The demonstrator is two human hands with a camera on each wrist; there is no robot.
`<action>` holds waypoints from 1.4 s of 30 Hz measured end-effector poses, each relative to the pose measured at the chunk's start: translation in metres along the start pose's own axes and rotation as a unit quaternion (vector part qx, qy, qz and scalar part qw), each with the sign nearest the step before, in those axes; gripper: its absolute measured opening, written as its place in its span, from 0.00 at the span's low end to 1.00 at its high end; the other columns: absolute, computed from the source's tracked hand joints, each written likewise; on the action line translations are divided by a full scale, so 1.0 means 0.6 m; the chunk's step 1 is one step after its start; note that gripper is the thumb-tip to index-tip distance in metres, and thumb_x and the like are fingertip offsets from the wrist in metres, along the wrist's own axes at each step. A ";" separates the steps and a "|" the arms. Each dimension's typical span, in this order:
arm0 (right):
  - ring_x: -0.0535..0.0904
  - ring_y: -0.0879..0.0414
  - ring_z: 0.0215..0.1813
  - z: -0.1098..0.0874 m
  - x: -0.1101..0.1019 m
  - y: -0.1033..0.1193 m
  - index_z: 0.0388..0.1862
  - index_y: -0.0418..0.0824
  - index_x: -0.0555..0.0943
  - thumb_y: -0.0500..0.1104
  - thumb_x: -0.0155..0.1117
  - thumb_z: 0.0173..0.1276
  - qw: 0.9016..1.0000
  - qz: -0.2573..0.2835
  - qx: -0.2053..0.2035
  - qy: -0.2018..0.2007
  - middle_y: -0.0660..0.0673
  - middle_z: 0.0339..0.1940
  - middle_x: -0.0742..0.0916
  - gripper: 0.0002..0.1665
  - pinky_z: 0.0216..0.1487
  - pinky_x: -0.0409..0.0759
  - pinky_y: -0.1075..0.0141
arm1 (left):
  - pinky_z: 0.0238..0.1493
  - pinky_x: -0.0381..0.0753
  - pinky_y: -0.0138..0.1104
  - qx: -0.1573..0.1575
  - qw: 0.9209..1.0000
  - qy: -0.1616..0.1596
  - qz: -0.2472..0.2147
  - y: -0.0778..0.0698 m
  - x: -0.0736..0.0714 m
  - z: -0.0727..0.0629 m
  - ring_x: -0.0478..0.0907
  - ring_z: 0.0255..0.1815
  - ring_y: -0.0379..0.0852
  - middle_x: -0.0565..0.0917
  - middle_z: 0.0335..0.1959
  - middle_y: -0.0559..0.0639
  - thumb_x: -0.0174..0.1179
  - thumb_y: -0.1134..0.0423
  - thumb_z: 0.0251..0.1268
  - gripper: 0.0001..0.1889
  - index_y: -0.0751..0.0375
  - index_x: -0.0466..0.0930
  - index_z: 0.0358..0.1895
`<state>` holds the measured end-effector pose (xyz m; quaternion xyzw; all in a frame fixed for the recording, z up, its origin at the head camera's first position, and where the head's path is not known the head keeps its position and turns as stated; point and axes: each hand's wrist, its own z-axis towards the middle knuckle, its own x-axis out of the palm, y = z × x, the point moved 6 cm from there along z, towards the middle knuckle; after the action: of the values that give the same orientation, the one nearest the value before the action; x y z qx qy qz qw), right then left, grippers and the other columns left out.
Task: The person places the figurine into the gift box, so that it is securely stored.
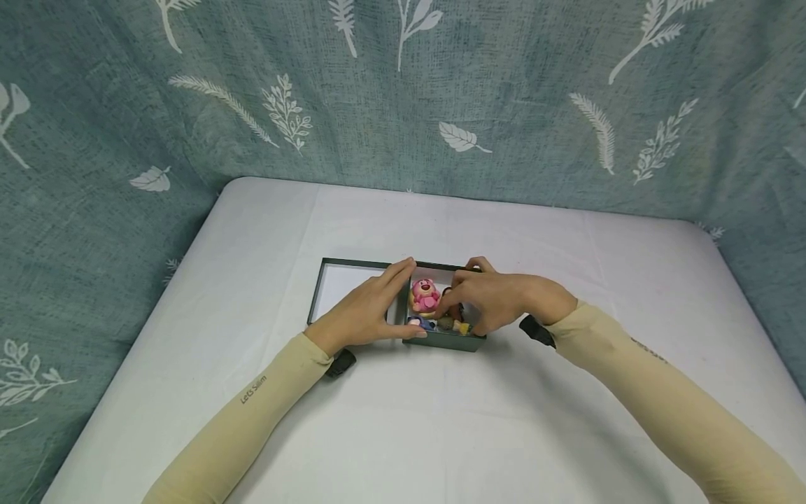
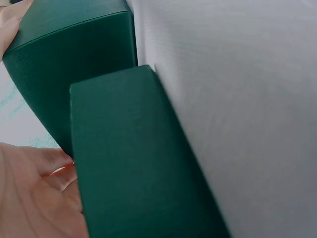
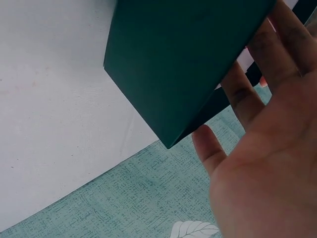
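A shallow dark green box [image 1: 448, 341] with a white inside stands on the table. In it sit a pink bear figurine [image 1: 425, 295], a small blue figurine [image 1: 420, 323] and a green-and-yellow one [image 1: 455, 325]. My left hand [image 1: 362, 306] holds the box at its left end, thumb at the front rim and fingers at the back corner. Down into the right part reaches my right hand [image 1: 504, 301], index finger beside the bear. Beneath that hand a brown, dark-topped figurine [image 1: 448, 291] is mostly hidden; whether the fingers pinch it is unclear.
Left of the box lies a white-lined green lid [image 1: 343, 287], partly under my left hand. A white cloth [image 1: 390, 427] covers the table. Blue-green leaf-print curtain [image 1: 378, 126] hangs behind it and at the sides.
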<state>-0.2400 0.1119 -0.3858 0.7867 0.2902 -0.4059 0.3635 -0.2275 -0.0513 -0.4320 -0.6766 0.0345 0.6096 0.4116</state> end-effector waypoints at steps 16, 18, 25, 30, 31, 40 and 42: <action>0.68 0.58 0.48 0.014 0.008 -0.003 0.57 0.55 0.82 0.39 0.76 0.53 0.998 -0.056 0.015 0.005 0.58 0.36 0.83 0.30 0.66 0.45 0.40 | 0.68 0.69 0.49 0.001 1.000 -0.003 0.001 0.003 0.002 0.000 0.66 0.71 0.56 0.48 0.81 0.48 0.63 0.31 0.55 0.58 0.54 0.42 0.80; 0.68 0.57 0.48 0.015 0.008 -0.003 0.56 0.56 0.83 0.40 0.77 0.53 0.997 -0.069 0.015 0.006 0.57 0.39 0.83 0.30 0.65 0.46 0.40 | 0.69 0.69 0.49 0.000 1.000 -0.002 0.001 0.004 0.002 0.000 0.66 0.71 0.56 0.48 0.81 0.47 0.62 0.30 0.55 0.58 0.54 0.42 0.80; 0.66 0.54 0.53 0.018 0.011 -0.012 0.57 0.58 0.82 0.42 0.76 0.55 0.998 -0.045 0.024 0.026 0.55 0.42 0.81 0.30 0.66 0.53 0.42 | 0.69 0.69 0.49 0.003 1.000 0.002 0.002 0.002 0.001 -0.001 0.65 0.72 0.56 0.47 0.81 0.47 0.60 0.28 0.55 0.58 0.53 0.41 0.80; 0.66 0.53 0.55 0.018 0.011 -0.017 0.59 0.59 0.81 0.42 0.76 0.55 0.999 -0.034 0.024 0.035 0.55 0.43 0.80 0.31 0.67 0.54 0.42 | 0.70 0.68 0.49 0.004 1.000 0.005 0.001 0.002 0.001 0.000 0.64 0.73 0.57 0.47 0.81 0.47 0.59 0.28 0.55 0.58 0.54 0.41 0.80; 0.66 0.53 0.55 0.018 0.011 -0.017 0.59 0.59 0.81 0.42 0.76 0.55 0.998 -0.033 0.026 0.037 0.55 0.43 0.79 0.31 0.67 0.54 0.43 | 0.70 0.68 0.50 0.003 1.000 0.005 0.000 0.002 0.001 0.001 0.64 0.72 0.57 0.47 0.81 0.47 0.60 0.28 0.55 0.58 0.54 0.41 0.80; 0.66 0.52 0.58 0.019 0.011 -0.019 0.58 0.60 0.81 0.43 0.77 0.54 0.999 -0.030 0.023 0.035 0.54 0.48 0.80 0.31 0.67 0.55 0.43 | 0.69 0.69 0.50 0.000 1.000 0.003 -0.001 0.003 0.001 0.000 0.65 0.72 0.57 0.47 0.81 0.46 0.62 0.30 0.55 0.58 0.53 0.42 0.80; 0.66 0.52 0.57 0.018 0.011 -0.018 0.58 0.60 0.81 0.43 0.77 0.54 0.999 -0.029 0.020 0.034 0.54 0.47 0.80 0.31 0.67 0.55 0.42 | 0.69 0.69 0.50 0.000 1.000 0.003 0.000 0.002 0.002 0.000 0.65 0.71 0.56 0.47 0.81 0.46 0.62 0.30 0.55 0.58 0.53 0.41 0.80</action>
<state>-0.2496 0.1101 -0.3994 0.7985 0.3164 -0.3951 0.3258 -0.2282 -0.0519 -0.4335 -0.6787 0.0358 0.6072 0.4116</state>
